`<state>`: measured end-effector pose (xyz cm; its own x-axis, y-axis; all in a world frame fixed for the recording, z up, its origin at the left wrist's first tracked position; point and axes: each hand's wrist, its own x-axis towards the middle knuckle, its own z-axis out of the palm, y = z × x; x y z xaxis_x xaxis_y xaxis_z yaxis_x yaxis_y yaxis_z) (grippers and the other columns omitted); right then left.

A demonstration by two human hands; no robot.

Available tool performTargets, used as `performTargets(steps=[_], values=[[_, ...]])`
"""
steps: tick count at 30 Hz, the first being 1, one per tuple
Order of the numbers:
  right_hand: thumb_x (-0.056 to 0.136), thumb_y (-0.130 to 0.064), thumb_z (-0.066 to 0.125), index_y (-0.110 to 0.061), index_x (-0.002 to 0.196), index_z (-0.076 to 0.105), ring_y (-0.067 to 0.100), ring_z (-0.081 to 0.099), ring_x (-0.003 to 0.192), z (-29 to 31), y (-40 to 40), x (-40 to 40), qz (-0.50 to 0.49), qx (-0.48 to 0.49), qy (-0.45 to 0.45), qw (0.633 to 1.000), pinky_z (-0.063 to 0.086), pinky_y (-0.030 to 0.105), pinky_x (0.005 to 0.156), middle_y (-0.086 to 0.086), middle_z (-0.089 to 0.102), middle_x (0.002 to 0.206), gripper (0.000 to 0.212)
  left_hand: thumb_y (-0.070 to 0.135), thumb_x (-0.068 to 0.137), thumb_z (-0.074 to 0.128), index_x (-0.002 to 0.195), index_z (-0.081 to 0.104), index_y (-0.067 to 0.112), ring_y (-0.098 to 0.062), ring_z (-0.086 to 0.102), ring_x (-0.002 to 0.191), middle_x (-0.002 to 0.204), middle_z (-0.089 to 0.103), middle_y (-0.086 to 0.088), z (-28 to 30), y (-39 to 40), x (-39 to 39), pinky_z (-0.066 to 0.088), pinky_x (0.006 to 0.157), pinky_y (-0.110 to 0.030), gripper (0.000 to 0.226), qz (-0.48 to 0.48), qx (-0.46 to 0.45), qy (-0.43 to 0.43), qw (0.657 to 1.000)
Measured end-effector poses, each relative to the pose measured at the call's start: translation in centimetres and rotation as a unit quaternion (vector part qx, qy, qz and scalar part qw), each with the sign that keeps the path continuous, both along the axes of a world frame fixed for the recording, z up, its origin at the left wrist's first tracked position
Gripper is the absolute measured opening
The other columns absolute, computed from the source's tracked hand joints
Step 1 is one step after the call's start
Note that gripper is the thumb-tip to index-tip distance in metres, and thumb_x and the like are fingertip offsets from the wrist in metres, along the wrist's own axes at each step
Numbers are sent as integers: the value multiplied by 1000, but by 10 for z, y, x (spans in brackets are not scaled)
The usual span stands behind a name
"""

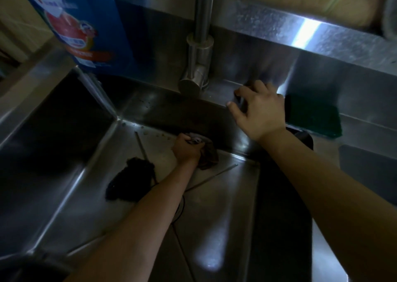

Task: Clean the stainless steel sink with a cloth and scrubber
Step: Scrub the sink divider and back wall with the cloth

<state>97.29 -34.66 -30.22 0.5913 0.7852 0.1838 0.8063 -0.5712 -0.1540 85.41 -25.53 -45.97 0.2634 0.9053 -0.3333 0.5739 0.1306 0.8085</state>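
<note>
Deep in the stainless steel sink (219,217), my left hand (185,149) grips a crumpled brownish cloth (209,157) and presses it into the seam where the floor meets the back wall. My right hand (261,110) rests on the sink's back ledge beside the faucet base, fingers spread and slightly bent; whether they hold anything is unclear. A dark green scrubber pad (313,118) lies on the ledge just right of that hand. A black fuzzy lump (131,179) sits on the sink floor left of my left forearm.
The faucet column (200,43) rises at the back centre. A blue detergent pack (86,24) stands at the back left corner. Small crumbs (156,134) dot the back seam. A dark rectangular mat (369,165) lies on the right counter.
</note>
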Motion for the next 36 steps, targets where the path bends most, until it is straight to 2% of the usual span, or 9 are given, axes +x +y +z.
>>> performTargets(steps=[6, 9, 14, 21, 25, 28, 30, 31, 36], values=[[88, -52, 46, -21, 114, 58, 34, 45, 106, 4, -1, 3, 11, -15, 11, 1000, 39, 45, 85, 11, 51, 113, 42, 7, 67, 77, 81, 46, 12, -25, 58, 87, 87, 55, -9, -2, -8, 5, 32, 63, -19, 35, 20, 2, -8, 1000], [88, -52, 45, -22, 115, 57, 33, 44, 107, 6, -1, 4, 22, -23, 12, 999, 39, 45, 85, 10, 50, 114, 42, 7, 68, 77, 82, 47, 12, -21, 55, 83, 92, 61, -15, -1, -10, 7, 30, 61, -17, 33, 31, 2, -5, 999], [88, -51, 46, -21, 114, 58, 32, 44, 107, 6, 0, 5, 29, -22, 13, 999, 39, 44, 84, 10, 50, 115, 42, 5, 72, 73, 92, 58, 5, -23, 57, 89, 92, 59, -12, 1, -6, 6, 31, 62, -15, 25, 32, -5, 17, 999], [88, -53, 46, -21, 113, 59, 34, 44, 106, 5, 1, 6, 25, -17, 18, 999, 41, 46, 85, 11, 50, 112, 43, 8, 71, 71, 65, 40, 20, -19, 51, 81, 83, 54, -8, 0, 13, -3, 33, 66, -23, 34, 42, 15, 34, 998], [89, -52, 47, -20, 116, 58, 34, 44, 107, 8, 1, 5, 22, -24, 27, 999, 41, 46, 86, 11, 50, 113, 43, 5, 73, 68, 61, 34, 23, -15, 47, 79, 82, 52, -6, 2, 19, -6, 27, 60, -17, 40, 70, 13, 26, 997], [89, -52, 47, -20, 118, 57, 33, 43, 108, 9, 1, 4, 19, -35, 31, 999, 40, 45, 87, 11, 48, 115, 44, 8, 75, 70, 75, 50, 14, -20, 54, 85, 91, 59, -12, 3, 11, -6, 29, 62, -16, 21, 69, 11, 23, 997], [88, -52, 47, -21, 118, 57, 33, 42, 109, 10, 1, 4, 16, -39, 31, 999, 39, 45, 87, 11, 48, 117, 44, 9, 74, 72, 90, 57, 6, -24, 58, 93, 98, 61, -15, 3, 3, -4, 32, 66, -18, 22, 69, 2, 11, 998], [88, -52, 47, -21, 118, 57, 34, 42, 109, 10, 2, 4, 14, -38, 30, 999, 39, 45, 87, 11, 48, 117, 44, 8, 74, 73, 90, 56, 7, -24, 57, 92, 98, 61, -15, 5, -1, -3, 31, 65, -16, 23, 66, -2, 2, 998], [88, -53, 47, -22, 120, 56, 33, 42, 110, 10, 2, 5, 13, -48, 36, 998, 38, 45, 87, 10, 47, 119, 45, 6, 73, 71, 67, 39, 20, -17, 47, 74, 83, 55, -8, 4, -24, 8, 26, 55, -17, 36, 71, -18, -22, 997]])
